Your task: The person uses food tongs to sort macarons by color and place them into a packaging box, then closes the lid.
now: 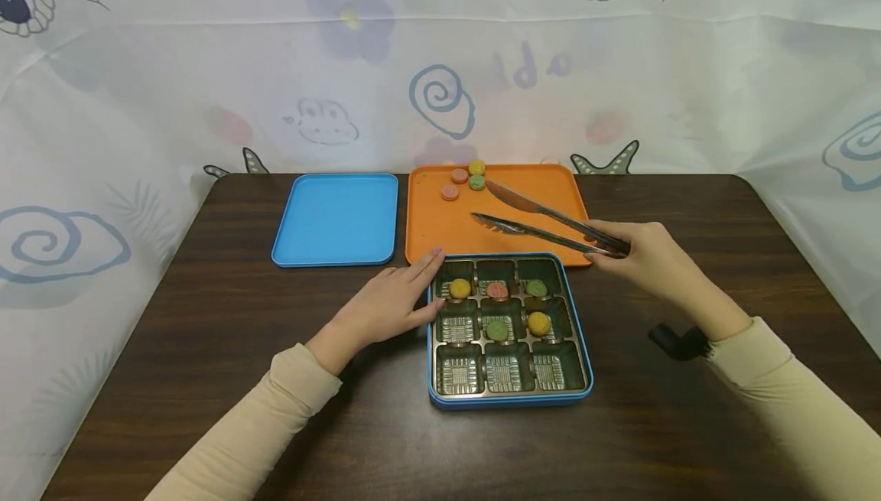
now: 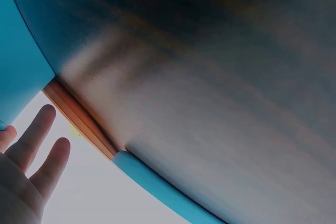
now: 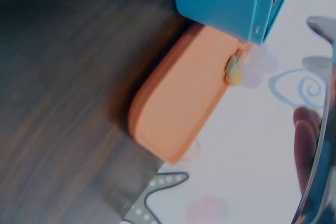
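Observation:
My right hand [image 1: 654, 260] grips a pair of metal tongs [image 1: 551, 219], whose arms are spread over the orange tray [image 1: 530, 176] with nothing between them. Close by the upper tip lie several small macarons, among them a green macaron [image 1: 477, 182] and a pink macaron [image 1: 450, 192]. My left hand [image 1: 385, 298], fingers extended, rests at the left edge of a blue-rimmed tin [image 1: 509, 401] with a gold divided insert. Its back row holds a yellow macaron [image 1: 460, 288], a pink one and a green one; the middle row has green at centre and yellow at right.
A blue tray [image 1: 337, 218] lies at the back left, beside the orange one. Behind the dark wooden table [image 1: 330, 440] hangs a printed white cloth [image 1: 275, 65]. A black band or strap [image 1: 677, 342] is at my right wrist.

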The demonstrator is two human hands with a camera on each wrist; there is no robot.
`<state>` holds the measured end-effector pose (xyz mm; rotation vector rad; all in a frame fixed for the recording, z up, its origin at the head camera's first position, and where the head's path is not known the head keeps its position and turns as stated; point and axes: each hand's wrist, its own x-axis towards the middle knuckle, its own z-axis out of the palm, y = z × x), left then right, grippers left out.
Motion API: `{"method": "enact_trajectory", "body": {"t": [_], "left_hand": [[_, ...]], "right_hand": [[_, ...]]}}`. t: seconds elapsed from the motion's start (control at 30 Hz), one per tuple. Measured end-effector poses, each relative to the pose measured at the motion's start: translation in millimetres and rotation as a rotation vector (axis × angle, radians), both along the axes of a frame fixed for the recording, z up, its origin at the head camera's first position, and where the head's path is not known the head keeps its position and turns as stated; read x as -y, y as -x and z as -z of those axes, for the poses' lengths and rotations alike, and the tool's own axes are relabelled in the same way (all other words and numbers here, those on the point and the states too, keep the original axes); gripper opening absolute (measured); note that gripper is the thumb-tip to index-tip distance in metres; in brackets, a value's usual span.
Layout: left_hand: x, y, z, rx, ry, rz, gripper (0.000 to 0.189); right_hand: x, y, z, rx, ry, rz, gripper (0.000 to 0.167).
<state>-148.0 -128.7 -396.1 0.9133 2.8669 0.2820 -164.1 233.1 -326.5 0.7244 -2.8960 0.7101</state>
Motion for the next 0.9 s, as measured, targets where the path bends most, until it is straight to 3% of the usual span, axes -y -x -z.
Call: {"method": "enact_trajectory", "body": {"t": [0.17,0.33,0.63,0.9], "left_hand": [[0.0,-0.5,-0.2,-0.007,0.0,-0.002,0.072],[-0.1,-0.2,0.1,-0.012,-0.002,0.0,0.071],[-0.6,-0.9,-1.3,0.005,0.007,-0.004,0.072],[-1.1,-1.1,-1.3,0.01,0.007,-0.01,0.072]], "right_hand": [[15.0,21.8,-0.5,0.084,0.011,0.096,0.049],[27.1,42.4,3.4,0.094,0.046,0.162,0.047],[41.7,77.3,17.6,0.14,0.04,0.203,0.043],[52.3,90.0,32.4,0.174,0.018,0.206,0.039]]}}
